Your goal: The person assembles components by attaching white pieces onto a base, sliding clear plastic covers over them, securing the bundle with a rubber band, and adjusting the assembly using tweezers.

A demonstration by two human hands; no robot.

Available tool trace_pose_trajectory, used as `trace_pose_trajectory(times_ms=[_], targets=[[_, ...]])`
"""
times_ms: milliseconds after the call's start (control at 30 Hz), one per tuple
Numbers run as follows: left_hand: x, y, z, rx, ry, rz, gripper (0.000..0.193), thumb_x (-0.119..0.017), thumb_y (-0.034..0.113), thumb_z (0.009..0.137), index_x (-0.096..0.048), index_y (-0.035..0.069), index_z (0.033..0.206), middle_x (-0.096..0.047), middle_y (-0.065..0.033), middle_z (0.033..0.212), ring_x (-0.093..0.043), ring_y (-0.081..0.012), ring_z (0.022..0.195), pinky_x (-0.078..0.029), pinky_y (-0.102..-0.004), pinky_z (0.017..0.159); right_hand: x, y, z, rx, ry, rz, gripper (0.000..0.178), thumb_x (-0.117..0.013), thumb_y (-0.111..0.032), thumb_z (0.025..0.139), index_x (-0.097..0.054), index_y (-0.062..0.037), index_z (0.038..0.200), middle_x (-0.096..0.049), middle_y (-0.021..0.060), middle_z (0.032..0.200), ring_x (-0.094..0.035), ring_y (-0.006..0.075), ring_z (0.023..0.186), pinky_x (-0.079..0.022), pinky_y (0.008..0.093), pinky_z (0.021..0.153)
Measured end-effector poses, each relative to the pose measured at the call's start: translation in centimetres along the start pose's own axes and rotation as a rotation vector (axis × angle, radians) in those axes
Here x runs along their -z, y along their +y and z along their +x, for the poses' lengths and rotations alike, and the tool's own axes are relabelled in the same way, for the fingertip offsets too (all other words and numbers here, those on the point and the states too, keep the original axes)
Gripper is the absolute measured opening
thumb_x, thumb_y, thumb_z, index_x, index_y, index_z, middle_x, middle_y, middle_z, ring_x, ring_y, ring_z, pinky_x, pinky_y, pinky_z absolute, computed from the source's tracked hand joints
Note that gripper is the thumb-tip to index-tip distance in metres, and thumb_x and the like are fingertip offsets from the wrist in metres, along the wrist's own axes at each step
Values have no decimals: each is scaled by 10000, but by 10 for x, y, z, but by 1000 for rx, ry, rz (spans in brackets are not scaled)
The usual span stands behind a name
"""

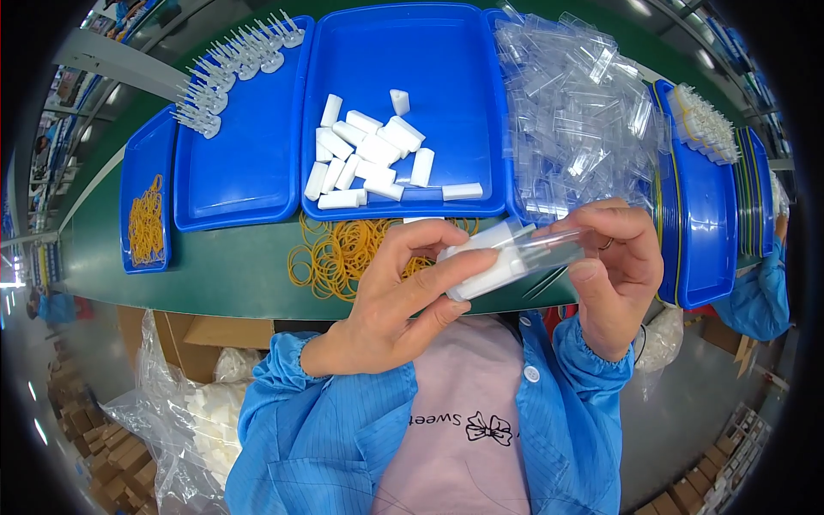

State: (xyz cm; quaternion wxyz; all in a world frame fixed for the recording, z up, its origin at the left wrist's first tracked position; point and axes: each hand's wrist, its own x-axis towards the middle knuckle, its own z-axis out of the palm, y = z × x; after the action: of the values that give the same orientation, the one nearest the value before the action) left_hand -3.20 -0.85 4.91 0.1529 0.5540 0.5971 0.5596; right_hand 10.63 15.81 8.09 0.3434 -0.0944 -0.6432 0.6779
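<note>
Above the table's near edge, my left hand (403, 292) is closed around a white block (491, 273) that sits at least partly inside clear plastic. My right hand (620, 262) pinches the far end of a clear plastic box (558, 249), which meets the block between both hands. Some slim pale piece shows through the box, too unclear to name. Just beyond my hands, a blue tray (403, 51) holds several loose white blocks (378, 150). Yellow rubber bands (343, 253) lie in a heap on the green table (232, 257), partly behind my left hand.
Clear plastic boxes (584, 112) fill a tray at the right. Left of the middle, another blue tray (240, 146) carries white spiked pieces (249, 51); a smaller one (146, 189) has more rubber bands. Stacked trays (704, 206) stand far right, and a cardboard box (215, 335) below left.
</note>
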Motion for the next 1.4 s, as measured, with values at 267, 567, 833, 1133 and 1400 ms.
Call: trace_pose_trajectory(times_ms=[267, 567, 833, 1133, 1400], targets=[[-1, -3, -3, -9, -39, -35, 528, -676, 63, 736, -543, 47, 1247, -446, -139, 1192, -476, -232, 1004, -437, -333, 829, 7, 0, 0, 34, -57, -114, 294, -646, 13, 724, -586, 38, 1011, -593, 151, 1019, -598, 209, 942, -450, 336, 863], [-13, -9, 8, 921, -442, -1253, 834, -654, 430, 811, -268, -34, 1386, -472, -167, 1292, -469, -226, 1203, -366, -346, 989, 25, 10, 7, -253, -195, -29, 251, -623, -42, 712, -625, 7, 958, -588, 130, 1017, -548, 176, 979, -390, 322, 901], [-22, -8, 8, 927, -535, -1370, 719, -681, 330, 811, -340, -30, 1332, -565, -130, 1124, -590, -210, 993, -446, -344, 899, 36, 23, 2, -295, -278, 158, 241, -635, -116, 755, -609, -6, 967, -598, 116, 989, -572, 169, 911, -398, 332, 889], [-27, -2, 13, 974, -436, -1364, 423, -632, 170, 842, -456, 22, 1197, -584, -96, 1017, -609, -168, 890, -496, -308, 807, 30, 26, -1, -117, -266, 143, 215, -618, -55, 722, -617, -6, 931, -654, 108, 857, -540, 238, 983, -364, 408, 945], [-32, 2, 13, 896, -399, -1324, 440, -646, 137, 816, -462, 27, 1201, -580, -60, 973, -583, -120, 815, -480, -270, 738, 31, 26, -3, 46, -303, 129, 244, -601, -7, 652, -637, -27, 893, -662, 121, 854, -532, 283, 985, -367, 447, 953]])
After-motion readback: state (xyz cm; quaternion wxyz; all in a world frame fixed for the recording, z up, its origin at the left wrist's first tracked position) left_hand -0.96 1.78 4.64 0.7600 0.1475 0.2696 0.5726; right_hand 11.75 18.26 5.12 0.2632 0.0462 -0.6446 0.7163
